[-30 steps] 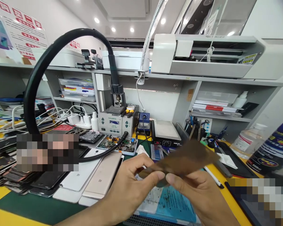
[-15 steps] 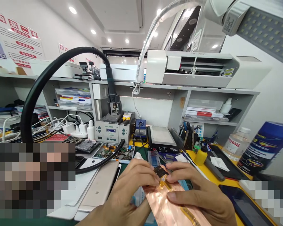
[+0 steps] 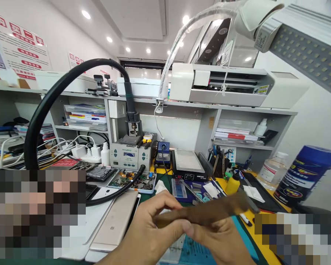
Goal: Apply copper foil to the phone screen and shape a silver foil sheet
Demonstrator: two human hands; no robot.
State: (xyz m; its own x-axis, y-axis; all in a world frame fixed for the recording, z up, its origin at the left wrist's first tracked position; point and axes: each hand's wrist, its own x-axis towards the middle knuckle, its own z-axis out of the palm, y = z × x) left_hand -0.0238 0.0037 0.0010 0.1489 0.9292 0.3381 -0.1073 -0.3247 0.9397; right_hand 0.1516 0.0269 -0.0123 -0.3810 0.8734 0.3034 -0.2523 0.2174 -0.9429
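A thin phone screen (image 3: 212, 209) is tilted almost edge-on in front of me and looks dark brown and blurred. Its copper-coloured back, with an orange flex cable, shows only in the earlier view. My left hand (image 3: 151, 232) grips the near left end between thumb and fingers. My right hand (image 3: 223, 239) is closed on the lower edge, its thumb tip meeting the left thumb; its fingers are mostly hidden behind the screen. Beneath both hands lies a blue work mat (image 3: 194, 250).
Left of my hands lie a gold phone (image 3: 114, 221) and a tray of circuit boards (image 3: 147, 187). Behind stand a hot-air station (image 3: 129, 156) and a heating plate (image 3: 189, 162). A yellow bottle (image 3: 232, 184) and a blue spray can (image 3: 306, 175) are at the right.
The screen has turned from showing its copper back to nearly edge-on, its far end swinging up to the right. Both hands have shifted their grip, thumbs now together at the front.
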